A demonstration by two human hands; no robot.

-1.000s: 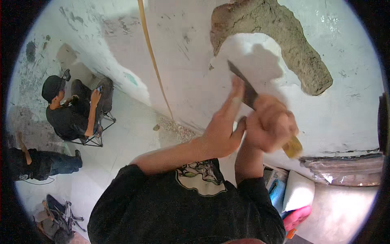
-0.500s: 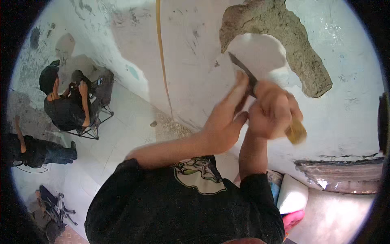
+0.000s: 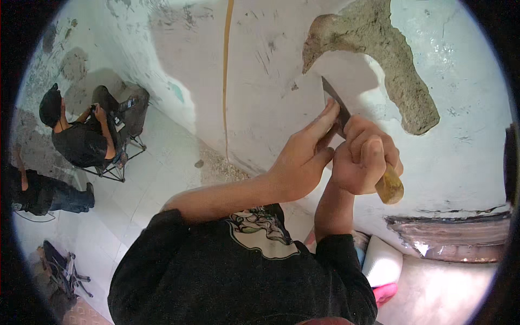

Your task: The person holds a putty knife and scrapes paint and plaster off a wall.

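Note:
My right hand (image 3: 367, 157) is wrapped around a scraper, its yellowish handle (image 3: 391, 187) sticking out below the fist. The dark blade (image 3: 337, 105) points up and left, its tip at the white wall just below a patch of bare grey-brown render (image 3: 409, 70). My left hand (image 3: 303, 157) lies with outstretched fingers along the side of the blade, thumb apart, not gripping it. Between the blade tip and the rough patch lies a shadowed stretch of smooth white wall (image 3: 346, 70).
A tan strip (image 3: 226, 81) runs down the wall. Crumbs of rubble (image 3: 225, 167) lie at its foot. To the left one person sits on a folding chair (image 3: 122, 168); another person (image 3: 49, 189) is behind. At lower right are a white cushion (image 3: 383, 260) and a pink item (image 3: 385, 294).
The view has shifted slightly, so the wall patch sits a little lower and parts of the scene have slid sideways. Both hands keep their hold and pose; the scraper's handle end has tilted slightly downward.

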